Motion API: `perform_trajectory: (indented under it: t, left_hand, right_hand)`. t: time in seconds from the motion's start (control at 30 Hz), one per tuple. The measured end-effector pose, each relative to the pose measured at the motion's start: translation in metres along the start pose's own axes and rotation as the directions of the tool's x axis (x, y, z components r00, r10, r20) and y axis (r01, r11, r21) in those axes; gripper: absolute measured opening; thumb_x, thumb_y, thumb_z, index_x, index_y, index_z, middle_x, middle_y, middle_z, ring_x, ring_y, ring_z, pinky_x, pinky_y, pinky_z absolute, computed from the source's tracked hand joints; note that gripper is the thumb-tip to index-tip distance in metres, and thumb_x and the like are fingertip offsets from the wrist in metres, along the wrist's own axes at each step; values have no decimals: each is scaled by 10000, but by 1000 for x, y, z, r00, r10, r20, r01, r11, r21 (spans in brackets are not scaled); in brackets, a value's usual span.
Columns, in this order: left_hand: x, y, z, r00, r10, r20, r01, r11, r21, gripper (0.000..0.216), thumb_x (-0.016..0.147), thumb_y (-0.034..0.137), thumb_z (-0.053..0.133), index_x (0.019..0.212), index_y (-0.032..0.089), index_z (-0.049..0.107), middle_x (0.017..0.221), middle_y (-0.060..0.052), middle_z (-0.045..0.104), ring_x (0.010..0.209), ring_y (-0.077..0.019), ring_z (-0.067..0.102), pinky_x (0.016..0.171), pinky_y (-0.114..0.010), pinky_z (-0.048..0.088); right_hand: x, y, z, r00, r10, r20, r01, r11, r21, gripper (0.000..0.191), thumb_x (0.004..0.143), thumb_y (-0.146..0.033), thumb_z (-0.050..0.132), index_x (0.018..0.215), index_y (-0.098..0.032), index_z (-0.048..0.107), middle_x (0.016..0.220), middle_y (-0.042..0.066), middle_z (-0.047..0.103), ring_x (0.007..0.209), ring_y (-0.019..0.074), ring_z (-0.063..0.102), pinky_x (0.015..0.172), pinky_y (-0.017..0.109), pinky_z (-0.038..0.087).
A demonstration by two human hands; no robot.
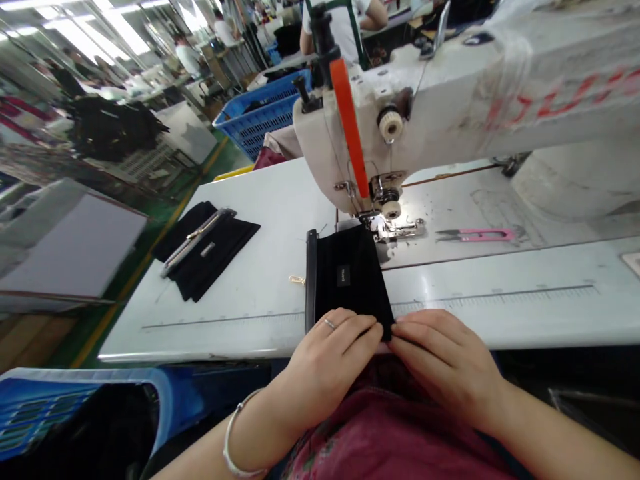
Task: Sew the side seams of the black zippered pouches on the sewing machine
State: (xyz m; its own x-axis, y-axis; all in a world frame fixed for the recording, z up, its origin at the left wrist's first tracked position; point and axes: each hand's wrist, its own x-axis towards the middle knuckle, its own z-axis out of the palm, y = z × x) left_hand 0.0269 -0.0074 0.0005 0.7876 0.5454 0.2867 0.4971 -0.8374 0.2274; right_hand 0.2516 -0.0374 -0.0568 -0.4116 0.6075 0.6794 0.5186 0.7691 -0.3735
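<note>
A black fabric pouch (345,287) with a zipper along its left side and a small dark label lies under the head of the sewing machine (345,147). Its far right corner reaches the presser foot (373,220). My left hand (330,360), with a ring and a bracelet, has its fingers closed over the near edge of the pouch. At the near right corner, my right hand (445,360) pinches the same pouch. A gold zipper pull (297,280) sticks out to the left onto the table.
Another black pouch (215,257) with a silver zipper lies on the table's left. Pink-handled thread snips (475,235) rest right of the needle. A blue basket (165,407) with dark cloth stands at lower left, another blue crate (265,110) behind the table (250,333). People work farther back.
</note>
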Motion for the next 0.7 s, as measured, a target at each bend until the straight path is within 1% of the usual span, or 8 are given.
perform_trajectory:
  t: [0.07,0.13,0.2,0.3,0.47,0.6,0.7]
  left_hand:
    - [-3,1,6,993,-70,-90,64,995,-77,209,1000,78,528,1182,98,630,1139,-87,672,1018,-183,604,947,-332,541]
    - [-5,3,12,984,-123,-133,112,990,-89,205,992,70,551,1168,120,644,1096,-72,675,993,-165,604,933,-312,538]
    - [-7,5,17,983,-141,-121,134,989,-60,222,997,83,547,1192,132,642,1090,-75,672,994,-173,603,931,-328,544]
    - [-7,9,22,987,-130,-91,125,990,-63,254,1005,91,525,1234,138,624,1128,-87,676,1011,-184,616,936,-350,560]
    - [-1,11,19,993,-91,-81,89,995,-37,219,1001,81,513,1173,127,640,1101,-102,704,1042,-194,646,927,-357,571]
    - [3,11,18,987,-108,-123,102,993,-55,146,988,138,585,1097,169,676,1053,-71,726,1000,-186,666,875,-339,576]
    - [3,9,20,978,-126,-165,104,985,-139,174,970,92,596,1104,168,676,1055,-57,727,961,-158,660,871,-321,571]
  right_hand:
    - [-2,0,-2,1000,-12,-7,12,1000,13,233,928,-41,606,1145,-76,683,1125,113,723,1079,234,613,947,396,529]
    - [-3,0,-3,1000,-18,-11,18,1000,13,223,931,-44,607,1135,-79,690,1120,102,732,1080,234,619,942,393,533]
    - [-1,1,-3,1000,-23,-13,23,1000,15,211,937,-44,594,1115,-87,697,1085,90,741,1066,235,628,920,393,540]
    - [0,1,-4,999,-36,-2,36,999,-4,218,940,-37,573,1102,-98,705,1042,82,746,1047,235,641,914,403,548]
    - [-8,0,-9,1000,-25,10,26,994,-103,216,916,-62,627,1103,-123,716,993,73,732,1037,230,638,943,390,571]
    - [-14,-1,-9,1000,5,4,-4,991,-133,256,878,-64,687,1128,-111,713,1006,82,718,1050,239,630,950,393,581]
    - [-14,-1,-9,1000,-7,9,8,994,-112,259,868,-53,693,1122,-96,711,996,86,712,1037,249,621,944,406,579]
